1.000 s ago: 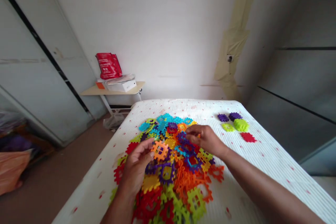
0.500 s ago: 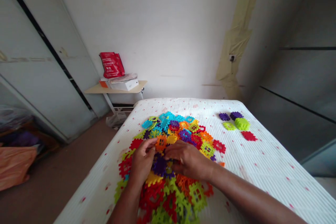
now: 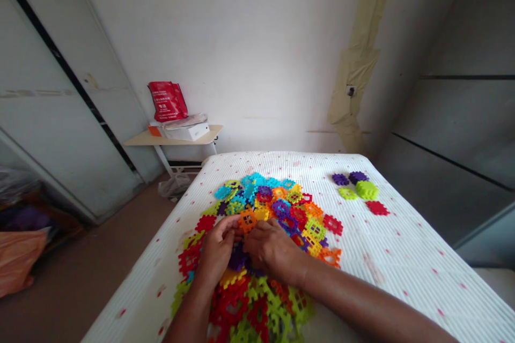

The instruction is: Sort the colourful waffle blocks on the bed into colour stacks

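Note:
A heap of colourful interlocking plastic tiles lies on a white ribbed mattress. My left hand and my right hand meet over the middle of the heap, fingers curled. Between their fingertips sits an orange tile, pinched from both sides. Purple tiles show in the gap under the hands. Red and green tiles lie nearest to me, partly hidden by my forearms.
A small sorted group of purple, green and red tiles sits at the mattress's far right. A low table with a white box and a red bag stands by the wall. Wardrobe doors and bags line the left.
My right hand has drawn back from the far side of the heap to meet my left hand at the orange tile. The left hand has barely shifted.

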`<state>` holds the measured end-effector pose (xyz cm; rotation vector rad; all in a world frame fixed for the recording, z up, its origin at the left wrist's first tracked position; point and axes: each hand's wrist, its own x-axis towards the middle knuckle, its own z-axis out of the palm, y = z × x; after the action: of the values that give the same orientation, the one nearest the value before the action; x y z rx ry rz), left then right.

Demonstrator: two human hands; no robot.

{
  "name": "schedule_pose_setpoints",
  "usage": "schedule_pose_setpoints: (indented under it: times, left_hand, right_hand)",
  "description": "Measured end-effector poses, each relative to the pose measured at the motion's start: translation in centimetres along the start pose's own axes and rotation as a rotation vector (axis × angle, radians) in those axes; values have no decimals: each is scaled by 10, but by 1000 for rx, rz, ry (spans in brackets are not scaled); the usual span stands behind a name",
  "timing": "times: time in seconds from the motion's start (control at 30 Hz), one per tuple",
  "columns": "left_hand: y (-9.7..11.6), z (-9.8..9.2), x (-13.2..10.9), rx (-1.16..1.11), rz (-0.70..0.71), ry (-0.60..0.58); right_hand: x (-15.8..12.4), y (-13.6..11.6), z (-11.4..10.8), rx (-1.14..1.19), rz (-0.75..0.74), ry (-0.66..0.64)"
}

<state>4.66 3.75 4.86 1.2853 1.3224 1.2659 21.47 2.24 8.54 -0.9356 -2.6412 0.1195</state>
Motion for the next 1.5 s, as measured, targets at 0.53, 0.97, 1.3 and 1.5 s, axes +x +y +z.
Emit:
schedule_pose_setpoints:
  times: [0.53, 0.97, 1.3, 1.5]
  left_hand:
    - [8, -4, -1, 189, 9, 108]
    - [5, -8, 2, 227, 16, 120]
    - [12, -8, 0, 264, -49, 134]
    - [18, -12, -2, 307, -56, 160]
  right_hand:
    - [-79, 170, -65, -128, 933, 40]
    - [-78, 167, -42, -362, 1187, -61]
    - [-73, 159, -34, -308, 1223, -87]
    - [-84, 196, -80, -291, 1230, 164]
